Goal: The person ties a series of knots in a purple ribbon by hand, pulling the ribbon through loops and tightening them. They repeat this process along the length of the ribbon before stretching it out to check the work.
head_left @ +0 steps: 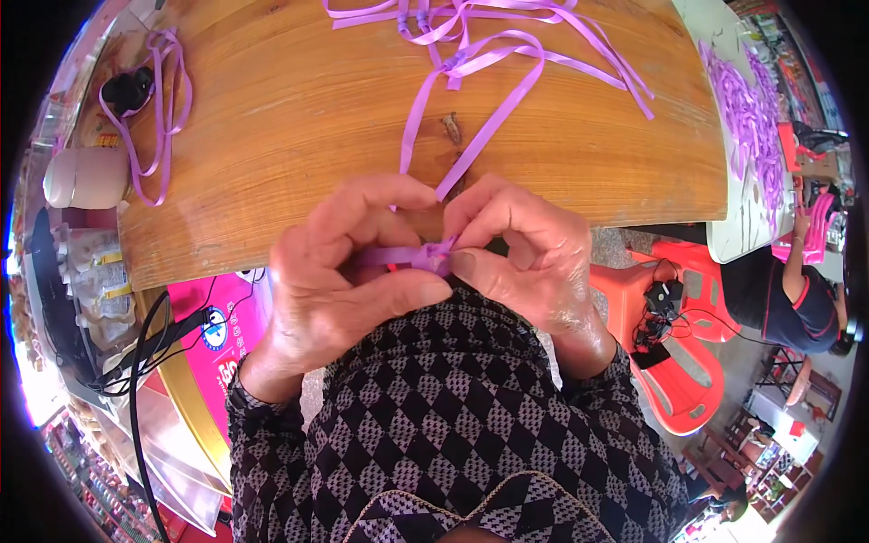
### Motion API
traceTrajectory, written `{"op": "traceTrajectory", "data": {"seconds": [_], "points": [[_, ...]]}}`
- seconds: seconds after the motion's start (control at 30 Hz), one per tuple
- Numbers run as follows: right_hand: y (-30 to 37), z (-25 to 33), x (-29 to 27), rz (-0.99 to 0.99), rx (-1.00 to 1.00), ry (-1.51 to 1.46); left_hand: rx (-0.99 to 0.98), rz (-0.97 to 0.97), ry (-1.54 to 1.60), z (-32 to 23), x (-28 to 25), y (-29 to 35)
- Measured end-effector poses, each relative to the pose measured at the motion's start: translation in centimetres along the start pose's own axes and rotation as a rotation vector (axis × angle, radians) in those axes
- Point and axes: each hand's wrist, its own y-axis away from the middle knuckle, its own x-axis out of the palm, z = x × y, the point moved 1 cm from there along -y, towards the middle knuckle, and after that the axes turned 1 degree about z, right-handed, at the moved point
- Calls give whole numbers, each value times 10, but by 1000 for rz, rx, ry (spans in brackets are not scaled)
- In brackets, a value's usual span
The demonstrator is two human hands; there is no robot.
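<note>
A purple ribbon [433,257], bunched into a small folded knot, is pinched between my two hands in front of my chest, close to the table's near edge. My left hand [339,271] is closed on its left part, thumb stretched along the lower side. With thumb and forefinger, my right hand [529,249] grips the right side of the bunch. Two strands rise from behind my fingers to a tied purple ribbon loop [493,122] on the wooden table [290,136]. Whether they join the held piece is hidden by my fingers.
More purple ribbons [453,18] lie at the table's far side. A ribbon loop [167,118] surrounds a black object [127,90] at left. Purple strands pile on a white table [742,118] at right. Orange stools [670,353] stand below. Another person [783,299] is at far right.
</note>
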Motion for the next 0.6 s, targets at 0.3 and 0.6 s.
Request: {"op": "traceTrajectory", "data": {"seconds": [0.3,0.6], "points": [[1,1,-6,-62,-145,158,13,-196,-109,-8,-10,12],[-1,6,-8,-50,-226,266,72,-62,-471,0,-12,7]]}}
